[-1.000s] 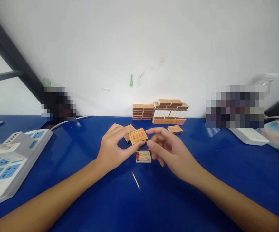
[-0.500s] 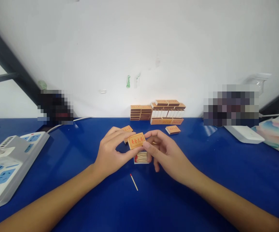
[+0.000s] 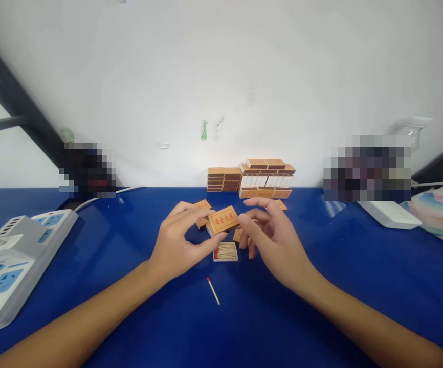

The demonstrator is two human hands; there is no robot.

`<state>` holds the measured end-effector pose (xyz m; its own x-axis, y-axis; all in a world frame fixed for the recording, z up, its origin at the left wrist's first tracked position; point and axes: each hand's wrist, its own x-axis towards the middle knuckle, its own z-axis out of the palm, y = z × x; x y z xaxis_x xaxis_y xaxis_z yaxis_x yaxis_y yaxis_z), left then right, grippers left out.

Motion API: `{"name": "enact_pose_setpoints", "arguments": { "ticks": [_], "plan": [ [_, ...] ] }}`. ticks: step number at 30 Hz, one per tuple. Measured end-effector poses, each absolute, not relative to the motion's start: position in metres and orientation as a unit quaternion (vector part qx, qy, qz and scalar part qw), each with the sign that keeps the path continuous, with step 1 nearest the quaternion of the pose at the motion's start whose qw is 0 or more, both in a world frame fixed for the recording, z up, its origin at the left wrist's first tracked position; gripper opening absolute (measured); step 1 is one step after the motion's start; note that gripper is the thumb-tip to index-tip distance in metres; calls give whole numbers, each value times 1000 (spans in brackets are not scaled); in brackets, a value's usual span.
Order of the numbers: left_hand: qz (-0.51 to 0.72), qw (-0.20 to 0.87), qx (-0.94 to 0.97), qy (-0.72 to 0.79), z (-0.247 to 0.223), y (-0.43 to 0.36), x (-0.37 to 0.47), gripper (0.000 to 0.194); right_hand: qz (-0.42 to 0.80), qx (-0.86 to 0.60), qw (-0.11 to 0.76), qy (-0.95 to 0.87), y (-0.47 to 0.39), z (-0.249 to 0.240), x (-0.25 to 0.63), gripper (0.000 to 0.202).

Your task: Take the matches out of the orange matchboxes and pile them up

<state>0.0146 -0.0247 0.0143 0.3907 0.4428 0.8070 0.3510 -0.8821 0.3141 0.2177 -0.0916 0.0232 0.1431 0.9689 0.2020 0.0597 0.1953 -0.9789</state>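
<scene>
Since half a second ago, the matchbox [image 3: 223,220] between my hands has slid a little up and to the right, and a pale strip now shows under the lower left end of its orange label. Moving with it, my right hand [image 3: 277,243] has uncovered more of the open tray [image 3: 225,259] and covers most of the box on the right [image 3: 281,205], of which only a corner shows. I keep my left hand [image 3: 177,235] grasping the matchbox, thumb below and fingers above, tilted and just behind the tray. My right thumb meets its right end, forefinger lifted away; whether I pinch it there I cannot tell. Red-headed matches [image 3: 227,250] lie side by side in the tray, and a single loose match [image 3: 213,291] lies nearer me on the blue table [image 3: 263,327]. Behind my left fingers another box [image 3: 203,204] is partly hidden. Farther back, by the white wall [image 3: 148,76], stand a low stack of boxes [image 3: 223,180] and a taller build of boxes [image 3: 265,193] just right of it
</scene>
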Motion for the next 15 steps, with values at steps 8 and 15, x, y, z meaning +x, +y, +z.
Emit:
{"name": "enact_pose_setpoints", "arguments": {
  "ticks": [8, 15],
  "plan": [
    [507, 53, 827, 237, 13, -24, 15, 31, 459, -466, 518, -551, -97, 25, 213, 45],
    [499, 52, 834, 230, 13, -23, 14, 34, 430, -489, 539, -534, -92, 31, 219, 44]
  ]
}}
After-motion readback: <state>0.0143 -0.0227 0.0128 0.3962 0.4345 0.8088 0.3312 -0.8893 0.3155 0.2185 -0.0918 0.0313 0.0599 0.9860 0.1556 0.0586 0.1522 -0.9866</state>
